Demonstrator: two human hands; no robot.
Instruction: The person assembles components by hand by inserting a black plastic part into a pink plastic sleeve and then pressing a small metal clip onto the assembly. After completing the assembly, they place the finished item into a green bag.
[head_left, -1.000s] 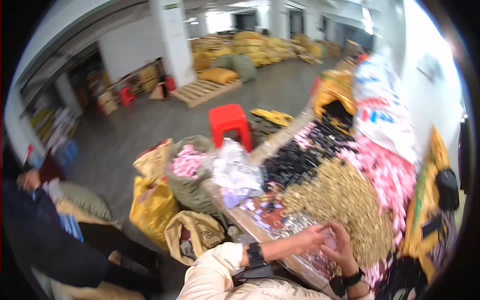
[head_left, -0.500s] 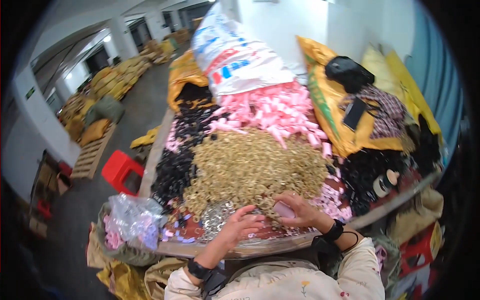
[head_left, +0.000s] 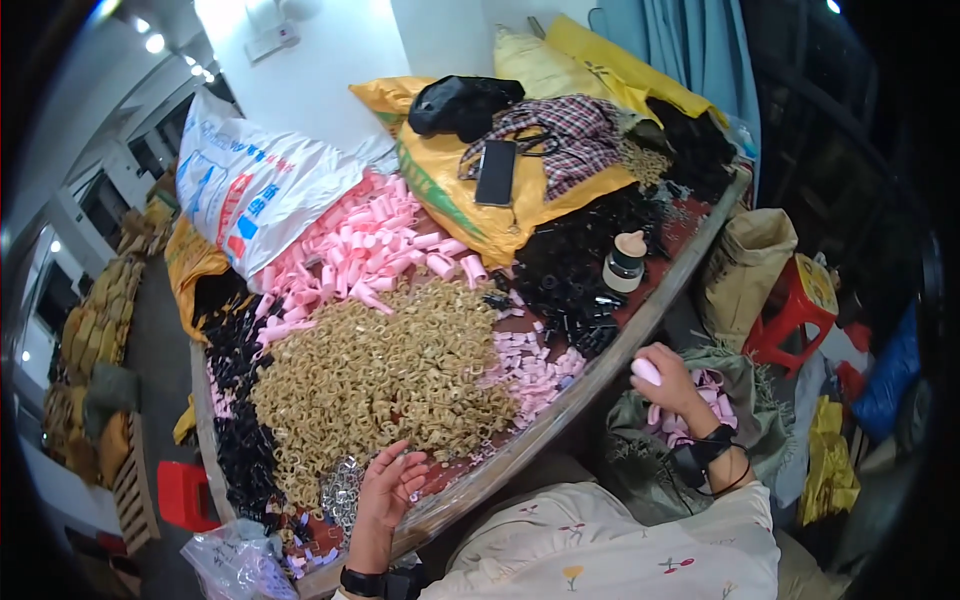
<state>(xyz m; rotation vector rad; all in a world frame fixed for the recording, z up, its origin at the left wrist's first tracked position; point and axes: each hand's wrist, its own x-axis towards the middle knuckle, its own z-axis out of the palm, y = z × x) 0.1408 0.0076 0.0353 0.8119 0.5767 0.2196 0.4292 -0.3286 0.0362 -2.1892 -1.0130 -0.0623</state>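
Observation:
My right hand is closed round a smooth pink plastic piece, one rounded end of which shows. It is held just off the table's front edge, above an open green woven sack with pink parts inside. My left hand is over the near edge of the table, palm turned up and fingers loosely spread. Beside it are small silver metal pieces and a broad heap of tan ring-like parts.
Pink tubes spill from a white sack. Black parts surround a capped jar. A phone rests on an orange sack. Small pink pieces lie near the wooden rim. A red stool stands right.
The view has turned right. My right hand has carried the pink piece from above the tan heap out past the table edge, over the green sack. My left hand stays at the near edge, open.

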